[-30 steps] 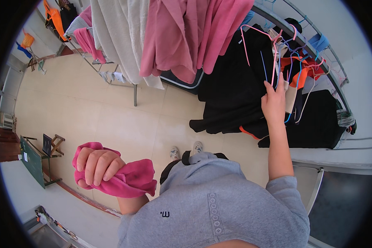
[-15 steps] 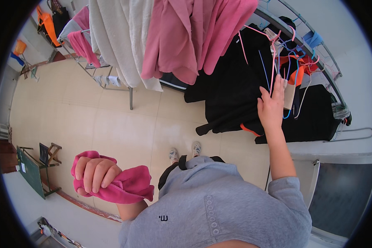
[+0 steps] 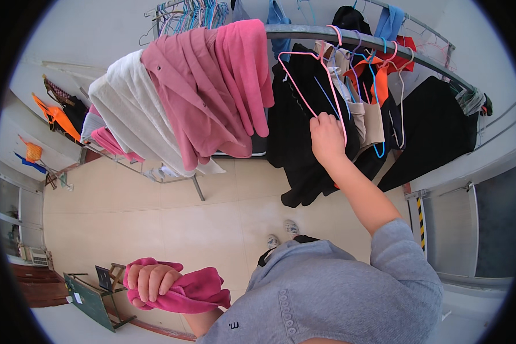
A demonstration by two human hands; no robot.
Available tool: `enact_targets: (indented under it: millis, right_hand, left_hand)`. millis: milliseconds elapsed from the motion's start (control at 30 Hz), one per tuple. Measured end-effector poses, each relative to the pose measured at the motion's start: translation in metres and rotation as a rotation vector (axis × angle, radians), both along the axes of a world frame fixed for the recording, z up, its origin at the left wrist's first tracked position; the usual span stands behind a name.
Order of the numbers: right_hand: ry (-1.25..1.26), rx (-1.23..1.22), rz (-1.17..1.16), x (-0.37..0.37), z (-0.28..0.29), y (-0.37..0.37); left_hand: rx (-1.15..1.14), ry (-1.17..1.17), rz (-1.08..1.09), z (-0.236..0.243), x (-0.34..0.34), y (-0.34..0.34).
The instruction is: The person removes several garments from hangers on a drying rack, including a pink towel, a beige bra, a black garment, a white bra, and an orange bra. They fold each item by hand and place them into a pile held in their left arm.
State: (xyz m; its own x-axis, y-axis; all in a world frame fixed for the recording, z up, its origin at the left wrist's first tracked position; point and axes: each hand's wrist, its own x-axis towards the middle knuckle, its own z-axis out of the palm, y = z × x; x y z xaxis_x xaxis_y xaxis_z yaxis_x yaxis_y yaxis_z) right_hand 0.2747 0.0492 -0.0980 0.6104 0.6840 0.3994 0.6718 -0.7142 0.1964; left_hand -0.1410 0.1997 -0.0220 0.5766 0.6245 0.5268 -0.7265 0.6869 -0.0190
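Note:
My left hand (image 3: 152, 284) is closed around a bunched bright pink cloth (image 3: 203, 291) low in the view. My right hand (image 3: 328, 136) reaches up to a pink wire hanger (image 3: 297, 86), fingers curled on its lower left part. Behind that hand hangs a black garment (image 3: 286, 160). Just to its right are blue, purple and white hangers, with beige clothing (image 3: 374, 120) and orange clothing (image 3: 380, 80) among them. The hangers hook over a curved metal rail (image 3: 292, 31). Pink (image 3: 241, 74) and white (image 3: 126, 97) cloths are draped at its left.
A rear rack holds several hangers (image 3: 192, 14). A lower drying frame (image 3: 198, 189) stands on the tiled floor (image 3: 172, 223). A green board-topped table (image 3: 89, 298) and a folding chair are at lower left, a door (image 3: 447, 229) at right.
The view has tipped up, bringing the rail and rear hangers into sight. My right hand has shifted left and curled onto the pink hanger; the left still holds the cloth.

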Motion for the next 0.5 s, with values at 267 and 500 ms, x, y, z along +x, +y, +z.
enact_targets:
  millis: [267,500]
  right_hand:
    - [0.034,0.243,0.205,-0.009,0.0,-0.019]
    - [0.309,0.487,0.578,-0.053,0.013,-0.063]
  left_hand:
    - [0.071,0.006,-0.022,0.025,0.031,-0.011]
    - [0.085,0.037,-0.055,0.037,0.066,-0.023]
